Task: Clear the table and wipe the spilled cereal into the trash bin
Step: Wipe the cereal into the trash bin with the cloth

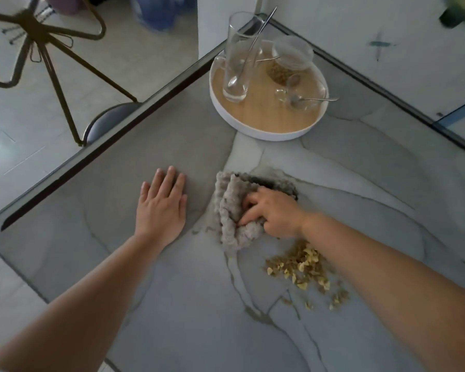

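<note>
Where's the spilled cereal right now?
On the table, lower right of the head view: the cereal lies beside the right forearm, just behind the cloth.

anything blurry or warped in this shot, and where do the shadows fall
Head view: wide-angle bends the table edge; top-right corner smeared by blur; soft dim light, no harsh glare; a dark shadow sits behind the cloth under the right hand; spilled cereal stays sharp.

My one camera sits on my head, looking forward and steeply down across the grey veined marble table [172,304]. It is close enough that both my forearms fill the lower frame. The round white wooden-bottomed tray [255,130] lies near the far corner, with floor beyond.
</note>
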Action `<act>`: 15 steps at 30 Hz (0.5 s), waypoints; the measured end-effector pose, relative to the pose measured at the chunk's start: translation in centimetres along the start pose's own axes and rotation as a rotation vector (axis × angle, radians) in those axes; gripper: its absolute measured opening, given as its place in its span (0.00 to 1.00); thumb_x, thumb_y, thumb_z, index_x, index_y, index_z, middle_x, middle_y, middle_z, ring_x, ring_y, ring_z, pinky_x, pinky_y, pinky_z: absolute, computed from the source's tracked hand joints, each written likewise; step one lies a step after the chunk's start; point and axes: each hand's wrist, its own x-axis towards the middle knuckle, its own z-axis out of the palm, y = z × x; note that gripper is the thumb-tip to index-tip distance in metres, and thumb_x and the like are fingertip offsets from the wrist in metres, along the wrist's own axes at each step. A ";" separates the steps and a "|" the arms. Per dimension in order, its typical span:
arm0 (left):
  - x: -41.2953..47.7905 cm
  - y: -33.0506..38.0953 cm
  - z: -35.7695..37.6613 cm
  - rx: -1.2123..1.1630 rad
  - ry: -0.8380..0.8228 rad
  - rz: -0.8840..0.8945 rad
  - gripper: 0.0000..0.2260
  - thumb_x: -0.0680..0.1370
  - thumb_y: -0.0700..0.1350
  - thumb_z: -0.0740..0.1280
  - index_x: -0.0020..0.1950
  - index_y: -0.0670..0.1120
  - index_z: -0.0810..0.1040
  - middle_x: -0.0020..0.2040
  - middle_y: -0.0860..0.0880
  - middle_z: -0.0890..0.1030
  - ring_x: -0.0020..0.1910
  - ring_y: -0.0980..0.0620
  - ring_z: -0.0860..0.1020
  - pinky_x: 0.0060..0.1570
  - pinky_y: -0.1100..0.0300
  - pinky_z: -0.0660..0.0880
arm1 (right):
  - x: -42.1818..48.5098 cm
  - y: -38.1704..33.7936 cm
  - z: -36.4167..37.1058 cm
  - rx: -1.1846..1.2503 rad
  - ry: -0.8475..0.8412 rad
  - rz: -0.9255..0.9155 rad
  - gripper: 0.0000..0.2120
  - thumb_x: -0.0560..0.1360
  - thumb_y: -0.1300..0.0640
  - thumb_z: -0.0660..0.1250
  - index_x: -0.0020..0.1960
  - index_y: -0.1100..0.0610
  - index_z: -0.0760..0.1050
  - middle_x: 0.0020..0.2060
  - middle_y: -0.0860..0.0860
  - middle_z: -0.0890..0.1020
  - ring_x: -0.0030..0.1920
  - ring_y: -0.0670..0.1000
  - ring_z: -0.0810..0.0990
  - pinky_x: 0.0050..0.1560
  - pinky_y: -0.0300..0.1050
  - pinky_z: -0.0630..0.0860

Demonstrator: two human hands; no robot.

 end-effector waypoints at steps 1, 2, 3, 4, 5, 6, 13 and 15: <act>-0.4 0.4 0.2 -0.007 -0.004 -0.020 0.26 0.78 0.52 0.45 0.73 0.44 0.63 0.75 0.44 0.61 0.75 0.42 0.56 0.71 0.43 0.53 | -1.3 0.3 0.4 0.000 -0.025 0.004 0.25 0.70 0.68 0.59 0.59 0.45 0.78 0.60 0.47 0.73 0.59 0.50 0.66 0.62 0.48 0.67; -1.0 0.8 0.3 -0.016 -0.012 -0.032 0.26 0.78 0.51 0.47 0.74 0.44 0.63 0.76 0.44 0.60 0.75 0.42 0.56 0.71 0.43 0.53 | -2.6 0.5 0.8 -0.001 -0.049 0.014 0.26 0.69 0.68 0.59 0.58 0.45 0.79 0.59 0.46 0.74 0.60 0.50 0.67 0.63 0.49 0.67; -1.4 1.2 0.5 -0.025 -0.020 -0.038 0.25 0.78 0.51 0.48 0.74 0.44 0.62 0.76 0.44 0.60 0.75 0.42 0.55 0.71 0.43 0.52 | -3.6 1.0 1.0 0.001 -0.072 0.030 0.26 0.68 0.68 0.59 0.57 0.45 0.79 0.59 0.46 0.74 0.61 0.50 0.67 0.63 0.48 0.66; -1.9 1.6 0.7 -0.033 -0.019 -0.041 0.24 0.79 0.50 0.49 0.74 0.44 0.62 0.76 0.44 0.60 0.75 0.42 0.55 0.71 0.43 0.52 | -4.6 1.4 1.3 -0.002 -0.095 0.050 0.25 0.68 0.68 0.59 0.56 0.44 0.79 0.59 0.46 0.74 0.61 0.50 0.67 0.63 0.48 0.67; -2.4 1.9 0.8 -0.032 -0.029 -0.046 0.23 0.80 0.49 0.50 0.74 0.44 0.61 0.76 0.45 0.59 0.76 0.42 0.54 0.72 0.43 0.51 | -5.6 1.9 1.5 -0.008 -0.122 0.067 0.25 0.67 0.68 0.59 0.55 0.44 0.80 0.58 0.46 0.75 0.61 0.50 0.67 0.62 0.48 0.67; -3.2 2.0 0.8 -0.023 -0.048 -0.052 0.23 0.81 0.49 0.50 0.75 0.45 0.60 0.77 0.45 0.57 0.76 0.43 0.53 0.72 0.44 0.50 | -6.6 2.3 1.7 -0.020 -0.155 0.082 0.25 0.67 0.68 0.59 0.54 0.44 0.80 0.57 0.45 0.75 0.60 0.50 0.67 0.62 0.49 0.68; -7.2 0.4 0.1 0.015 -0.087 0.000 0.27 0.77 0.54 0.45 0.71 0.44 0.67 0.73 0.45 0.66 0.72 0.41 0.63 0.68 0.41 0.61 | -8.4 0.5 -0.7 0.242 0.201 0.212 0.26 0.63 0.68 0.56 0.50 0.48 0.82 0.49 0.47 0.77 0.56 0.53 0.73 0.59 0.47 0.69; -7.9 0.0 0.0 0.029 -0.069 0.014 0.25 0.77 0.51 0.49 0.68 0.42 0.71 0.69 0.43 0.71 0.68 0.39 0.69 0.63 0.40 0.66 | -5.5 -2.2 -1.7 0.267 0.443 0.165 0.27 0.62 0.63 0.54 0.55 0.51 0.81 0.51 0.53 0.78 0.56 0.54 0.72 0.56 0.42 0.67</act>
